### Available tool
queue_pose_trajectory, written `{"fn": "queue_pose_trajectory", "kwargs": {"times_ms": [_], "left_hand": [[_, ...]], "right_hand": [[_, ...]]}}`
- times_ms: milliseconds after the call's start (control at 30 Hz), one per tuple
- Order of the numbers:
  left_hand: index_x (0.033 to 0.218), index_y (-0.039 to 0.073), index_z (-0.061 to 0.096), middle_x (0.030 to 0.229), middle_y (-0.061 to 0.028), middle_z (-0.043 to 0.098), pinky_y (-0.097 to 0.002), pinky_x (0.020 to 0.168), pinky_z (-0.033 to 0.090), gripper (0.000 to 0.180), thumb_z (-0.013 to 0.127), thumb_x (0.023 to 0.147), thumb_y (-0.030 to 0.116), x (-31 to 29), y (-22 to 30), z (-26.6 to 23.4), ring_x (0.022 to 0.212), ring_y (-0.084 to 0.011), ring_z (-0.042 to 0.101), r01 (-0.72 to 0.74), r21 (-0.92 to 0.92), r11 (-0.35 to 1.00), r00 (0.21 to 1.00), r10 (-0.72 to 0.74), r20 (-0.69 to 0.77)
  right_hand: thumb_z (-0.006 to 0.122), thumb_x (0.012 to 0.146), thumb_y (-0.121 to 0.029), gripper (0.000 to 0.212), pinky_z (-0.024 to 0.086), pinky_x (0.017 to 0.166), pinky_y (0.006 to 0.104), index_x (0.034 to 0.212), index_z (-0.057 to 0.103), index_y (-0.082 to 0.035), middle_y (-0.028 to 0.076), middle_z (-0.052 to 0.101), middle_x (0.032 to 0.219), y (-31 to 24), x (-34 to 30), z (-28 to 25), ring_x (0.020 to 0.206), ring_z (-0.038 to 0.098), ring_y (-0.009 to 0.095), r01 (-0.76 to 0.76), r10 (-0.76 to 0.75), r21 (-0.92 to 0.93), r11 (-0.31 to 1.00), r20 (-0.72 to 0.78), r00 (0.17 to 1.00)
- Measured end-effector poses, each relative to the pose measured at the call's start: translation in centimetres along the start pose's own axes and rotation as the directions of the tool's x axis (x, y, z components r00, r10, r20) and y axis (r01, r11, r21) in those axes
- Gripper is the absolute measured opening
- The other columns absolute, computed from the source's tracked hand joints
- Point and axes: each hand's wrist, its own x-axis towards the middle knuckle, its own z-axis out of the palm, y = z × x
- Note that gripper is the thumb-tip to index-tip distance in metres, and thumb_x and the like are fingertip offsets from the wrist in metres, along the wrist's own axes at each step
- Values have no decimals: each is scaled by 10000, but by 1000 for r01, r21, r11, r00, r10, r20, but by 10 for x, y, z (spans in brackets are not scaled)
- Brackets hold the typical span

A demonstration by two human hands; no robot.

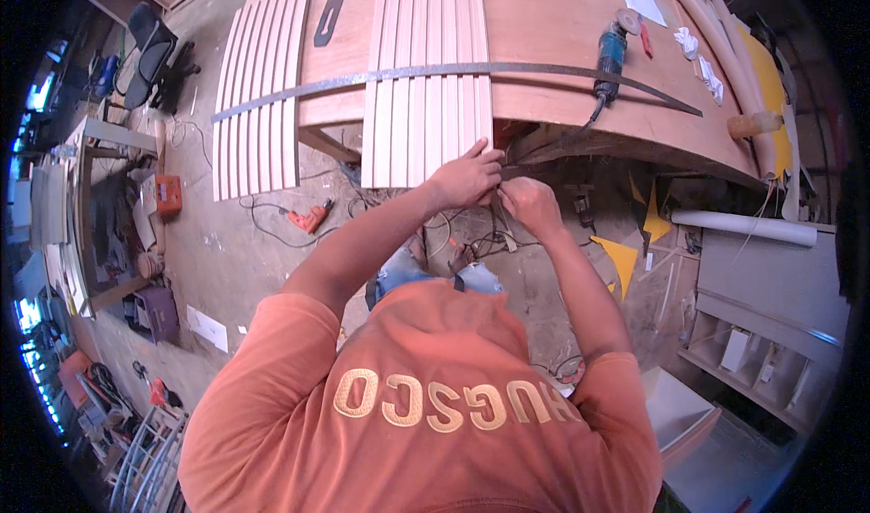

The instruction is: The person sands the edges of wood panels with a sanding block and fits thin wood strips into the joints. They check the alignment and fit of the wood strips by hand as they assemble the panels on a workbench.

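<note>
A pale wooden slatted panel (428, 114) lies on the table and juts past its near edge. My left hand (467, 176) is at this panel's near right corner, fingers bent and close together, the index finger along its right edge. Just to the right, my right hand (532, 207) is closed in a pinch, almost touching the left. A thin dark strip seems to hang between them, but what either hand holds is too small to make out. A long metal straightedge (344, 82) crosses this panel and a second slatted panel (258, 105) at left.
An angle grinder (613, 55) rests on the wooden table (544, 24), near a dark slotted plate (330, 19). An orange drill (311, 217) with its cable lies on the floor. Yellow offcuts (619, 261) and a white roll (745, 227) are at right. An office chair (151, 51) stands far left.
</note>
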Motion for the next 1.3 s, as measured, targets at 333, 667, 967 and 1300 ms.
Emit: {"fn": "queue_pose_trajectory", "kwargs": {"times_ms": [333,667,967,1300], "left_hand": [[1123,42,676,1243,-125,617,-583,1233,183,323,606,850,200,2,5,-14,1323,-273,490,64,-21,998,967,-57,247],[1054,45,663,1276,-134,613,-577,1230,201,240,614,867,187,2,5,-8,1390,-282,447,65,-95,993,989,-52,138],[960,80,658,990,-80,634,-613,1203,236,188,665,803,182,16,22,-18,1214,-283,556,139,-9,990,978,-136,158],[1142,44,594,1171,-152,605,-495,1084,383,370,736,863,239,-15,65,-36,1193,-325,542,574,-194,795,733,-605,-311]], "right_hand": [[681,859,-121,128,521,656,451,793,591,-59,134,597,746,-25,-7,6,720,635,322,-189,187,-29,981,-60,980],[655,899,-122,160,529,700,471,1028,699,-39,188,673,835,16,-24,3,799,670,378,-389,391,93,917,-7,920],[691,895,-185,346,509,934,454,1209,670,-41,188,683,1139,96,-47,-92,1050,651,349,-549,550,50,834,-8,835],[666,920,-169,272,547,793,411,1138,687,-10,180,716,1012,98,119,-91,833,699,297,-258,319,393,883,-99,942]]}}
